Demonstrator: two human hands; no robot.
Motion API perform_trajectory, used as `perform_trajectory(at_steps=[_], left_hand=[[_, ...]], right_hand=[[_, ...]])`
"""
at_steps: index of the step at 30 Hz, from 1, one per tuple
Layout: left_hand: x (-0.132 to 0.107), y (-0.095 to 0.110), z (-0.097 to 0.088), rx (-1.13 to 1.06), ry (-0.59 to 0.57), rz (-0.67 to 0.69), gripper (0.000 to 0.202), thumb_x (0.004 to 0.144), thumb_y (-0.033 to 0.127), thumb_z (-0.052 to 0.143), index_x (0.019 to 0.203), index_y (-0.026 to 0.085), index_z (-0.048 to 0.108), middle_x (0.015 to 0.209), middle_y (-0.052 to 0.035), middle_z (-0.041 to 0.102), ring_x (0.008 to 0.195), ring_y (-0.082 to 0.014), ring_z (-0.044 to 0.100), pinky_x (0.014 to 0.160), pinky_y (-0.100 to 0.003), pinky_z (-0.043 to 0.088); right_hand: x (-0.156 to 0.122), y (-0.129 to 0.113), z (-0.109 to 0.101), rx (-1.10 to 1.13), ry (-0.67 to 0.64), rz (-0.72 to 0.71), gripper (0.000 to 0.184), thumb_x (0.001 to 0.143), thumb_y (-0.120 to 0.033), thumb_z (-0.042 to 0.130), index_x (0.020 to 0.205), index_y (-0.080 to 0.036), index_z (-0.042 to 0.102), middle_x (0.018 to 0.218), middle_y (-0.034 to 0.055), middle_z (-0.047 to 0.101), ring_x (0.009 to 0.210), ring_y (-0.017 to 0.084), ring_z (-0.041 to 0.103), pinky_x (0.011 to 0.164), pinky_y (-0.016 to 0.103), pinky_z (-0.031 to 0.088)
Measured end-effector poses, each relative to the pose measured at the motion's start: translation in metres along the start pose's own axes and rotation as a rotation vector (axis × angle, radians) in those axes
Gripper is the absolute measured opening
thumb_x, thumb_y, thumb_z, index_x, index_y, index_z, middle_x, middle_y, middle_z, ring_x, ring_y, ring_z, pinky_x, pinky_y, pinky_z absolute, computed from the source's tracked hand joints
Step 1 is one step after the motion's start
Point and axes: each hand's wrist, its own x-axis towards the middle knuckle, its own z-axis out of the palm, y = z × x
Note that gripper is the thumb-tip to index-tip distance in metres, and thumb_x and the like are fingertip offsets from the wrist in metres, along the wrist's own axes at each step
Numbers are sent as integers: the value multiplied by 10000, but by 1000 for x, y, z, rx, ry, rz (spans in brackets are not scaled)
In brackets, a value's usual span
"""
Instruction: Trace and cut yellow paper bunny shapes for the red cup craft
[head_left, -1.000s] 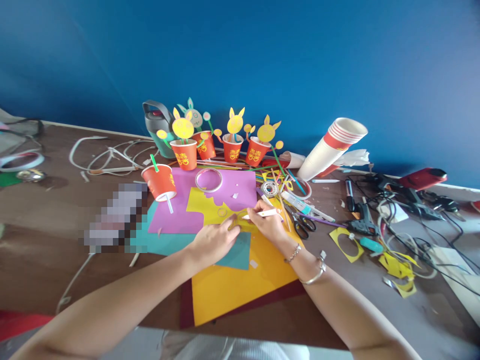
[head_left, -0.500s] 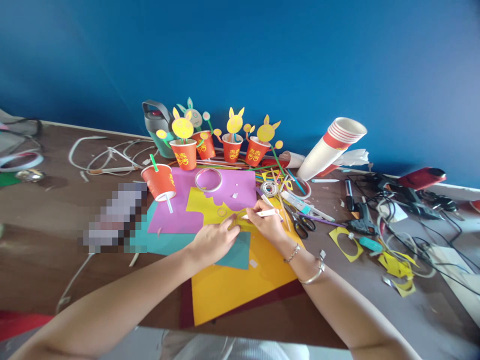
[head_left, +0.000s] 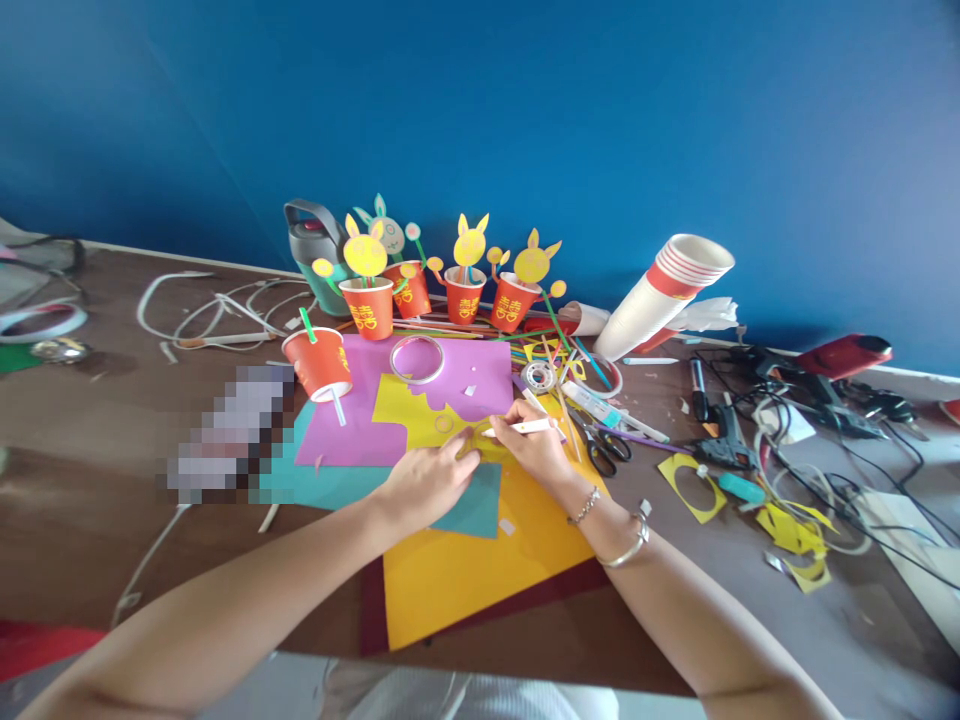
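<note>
My right hand grips a white pen in a writing hold, its tip against the cut piece of yellow paper. My left hand has its fingers closed together on the same paper, close to the pen tip, holding it down. A small circle outline is drawn on the yellow paper, left of the fingers. The yellow piece has a scalloped cut edge and overlaps a purple sheet, a teal sheet and an orange-yellow sheet.
Red paper cups with rabbit faces stand along the wall. One tipped cup with straws sits at left. A tape roll, scissors, stacked cups, a glue gun and cables lie around.
Almost nothing differs. Both hands stay in place, with the white pen's tip only very slightly shifted on the yellow paper.
</note>
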Motion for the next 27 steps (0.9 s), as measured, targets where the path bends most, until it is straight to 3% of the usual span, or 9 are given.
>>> perform_trajectory(at_steps=[27], left_hand=[[0,-1,4,35,9,13,274,948,178,452,1124,217,659,1385,-116,571,754,-210,737,622,-337,611]], right_hand=[[2,6,1,-109,48,-18,289,747,-387,546,559,-242,380,510,-34,481,495,125,435,466,258,321]])
